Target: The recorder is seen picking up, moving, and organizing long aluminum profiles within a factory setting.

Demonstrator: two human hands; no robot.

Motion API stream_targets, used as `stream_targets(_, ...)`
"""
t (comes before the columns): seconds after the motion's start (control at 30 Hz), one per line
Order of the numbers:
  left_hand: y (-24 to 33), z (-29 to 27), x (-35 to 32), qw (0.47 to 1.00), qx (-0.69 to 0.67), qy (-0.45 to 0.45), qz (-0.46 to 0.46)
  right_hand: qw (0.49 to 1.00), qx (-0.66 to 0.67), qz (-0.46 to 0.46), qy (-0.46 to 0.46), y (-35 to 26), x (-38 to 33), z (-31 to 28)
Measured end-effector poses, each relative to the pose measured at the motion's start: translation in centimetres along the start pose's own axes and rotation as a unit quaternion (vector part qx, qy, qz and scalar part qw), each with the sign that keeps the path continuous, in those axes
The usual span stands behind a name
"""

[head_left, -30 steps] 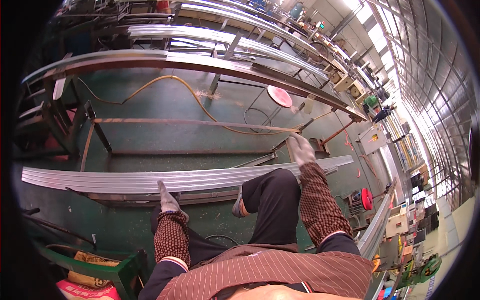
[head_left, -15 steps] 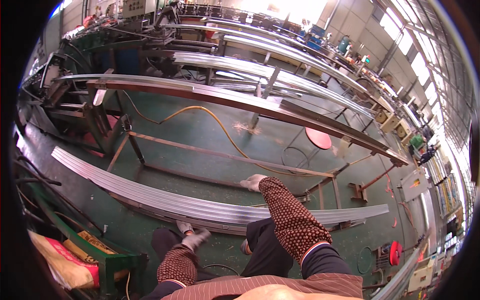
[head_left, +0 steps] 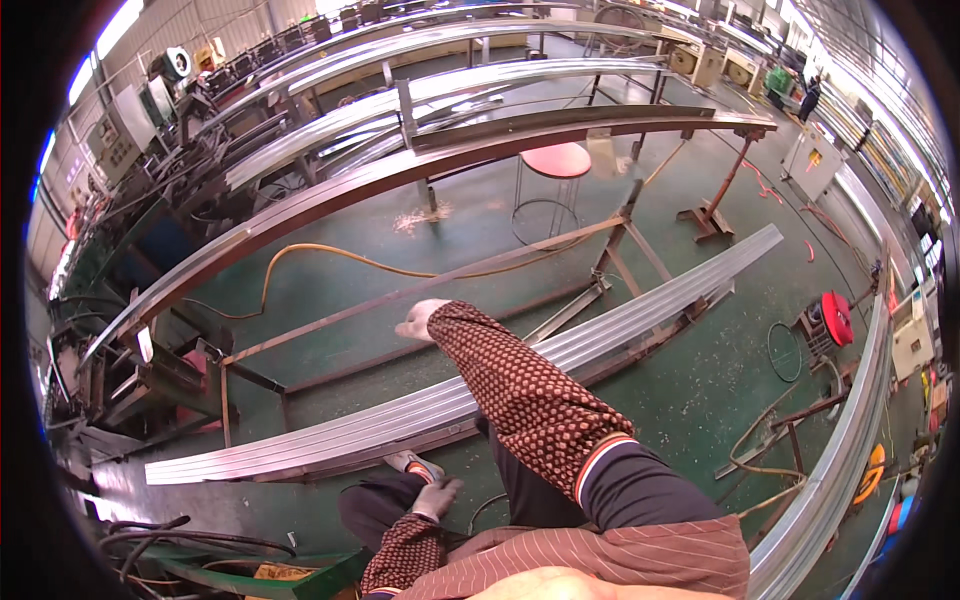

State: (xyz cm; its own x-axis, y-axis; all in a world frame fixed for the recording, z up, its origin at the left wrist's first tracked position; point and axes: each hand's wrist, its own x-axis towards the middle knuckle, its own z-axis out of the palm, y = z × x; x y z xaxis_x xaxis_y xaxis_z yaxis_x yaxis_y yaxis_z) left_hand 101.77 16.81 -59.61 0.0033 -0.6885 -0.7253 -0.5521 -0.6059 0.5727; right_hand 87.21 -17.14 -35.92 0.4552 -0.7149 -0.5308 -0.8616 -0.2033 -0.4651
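Fingers of your left hand (head_left: 437, 497) hang loosely curled, holding nothing, low by your knee beside the long aluminium profile (head_left: 520, 375). Your right hand (head_left: 418, 320) reaches out above that profile, fingers open, empty; red stool (head_left: 557, 160) stands beyond

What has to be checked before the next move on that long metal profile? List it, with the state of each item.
1. Right hand empty: ok, raised over the long metal profile, touching nothing.
2. Left hand free: cannot tell, low by the knee, grip hidden.
3. Gloves on both hands: ok.
4. Profile resting flat on its low frame: ok as far as visible.
5. Floor free of trip hazards: not ok, a yellow hose and a cable loop lie on it.
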Motion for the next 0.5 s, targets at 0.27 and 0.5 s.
stream_targets(0.27, -1.4, -1.9, -1.5, 0.998, -0.061, 0.021, -0.025, 1.000, 0.020, 0.001, -0.016, -1.6, 0.1, 0.9)
stream_targets(0.5, -0.2, 0.7, -2.3, 0.998, 0.050, -0.015, 0.040, 0.993, -0.046, -0.057, 0.094, 3.8, 3.1, 2.3)
